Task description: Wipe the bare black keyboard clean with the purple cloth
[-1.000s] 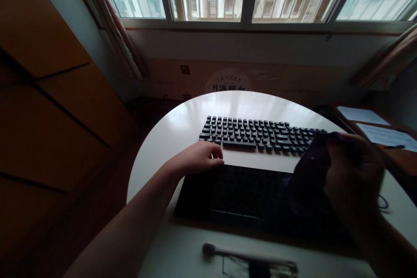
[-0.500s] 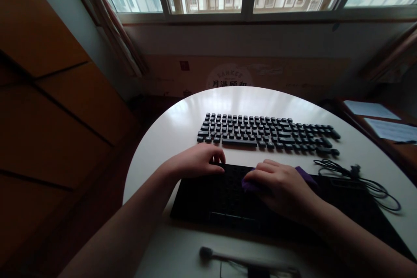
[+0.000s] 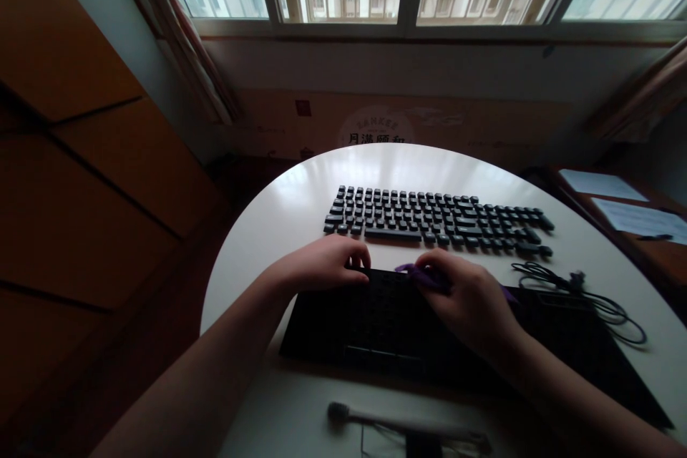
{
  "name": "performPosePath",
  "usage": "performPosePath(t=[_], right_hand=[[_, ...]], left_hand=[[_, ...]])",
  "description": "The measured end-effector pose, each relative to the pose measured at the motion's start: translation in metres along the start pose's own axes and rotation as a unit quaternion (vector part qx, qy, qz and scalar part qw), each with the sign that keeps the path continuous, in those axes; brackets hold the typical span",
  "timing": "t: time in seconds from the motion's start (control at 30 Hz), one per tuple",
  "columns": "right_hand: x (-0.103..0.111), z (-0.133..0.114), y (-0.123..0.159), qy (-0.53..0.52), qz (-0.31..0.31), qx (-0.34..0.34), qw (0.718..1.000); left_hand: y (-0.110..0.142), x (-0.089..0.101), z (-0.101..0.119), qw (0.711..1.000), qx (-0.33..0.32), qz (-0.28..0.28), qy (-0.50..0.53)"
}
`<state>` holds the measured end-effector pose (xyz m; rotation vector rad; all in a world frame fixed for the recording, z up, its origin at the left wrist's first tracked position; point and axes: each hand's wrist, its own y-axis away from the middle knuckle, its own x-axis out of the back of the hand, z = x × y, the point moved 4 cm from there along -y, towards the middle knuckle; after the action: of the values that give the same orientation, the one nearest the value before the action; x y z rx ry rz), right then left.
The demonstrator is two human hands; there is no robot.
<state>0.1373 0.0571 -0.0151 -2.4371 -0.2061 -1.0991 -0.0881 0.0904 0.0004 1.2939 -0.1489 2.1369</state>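
Observation:
A black keyboard with its keycaps off lies across the white round table. My left hand grips its far edge near the left end, fingers curled over the back and thumb on top. In my right hand is a bunched purple cloth, pinched between thumb and fingers at the far edge, right of my left hand. Part of the cloth is hidden under that hand. Beyond the keyboard, the loose black keycaps stand in rows laid out like a keyboard.
A coiled black cable lies at the keyboard's right end. Near me is a brush with a dark round head, beside a dark item I cannot make out. On a side table at right are papers and a pen.
My right hand has moved the purple cloth from the keyboard's top face up to its far edge, and the hand has turned more upright. My left hand keeps its place.

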Motion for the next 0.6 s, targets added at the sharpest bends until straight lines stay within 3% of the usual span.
performPosePath(t=[0.1, 0.23, 0.6], right_hand=[[-0.012, -0.006, 0.0, 0.04, -0.084, 0.04, 0.995], [-0.014, -0.008, 0.002, 0.063, -0.143, 0.085, 0.984], [-0.015, -0.014, -0.003, 0.128, -0.208, 0.176, 0.954]], left_hand=[[0.0, -0.001, -0.001, 1.0, -0.005, 0.008, 0.0], [0.0, -0.001, -0.002, 1.0, -0.006, 0.014, 0.0], [0.0, -0.001, -0.003, 1.0, -0.002, 0.013, 0.005]])
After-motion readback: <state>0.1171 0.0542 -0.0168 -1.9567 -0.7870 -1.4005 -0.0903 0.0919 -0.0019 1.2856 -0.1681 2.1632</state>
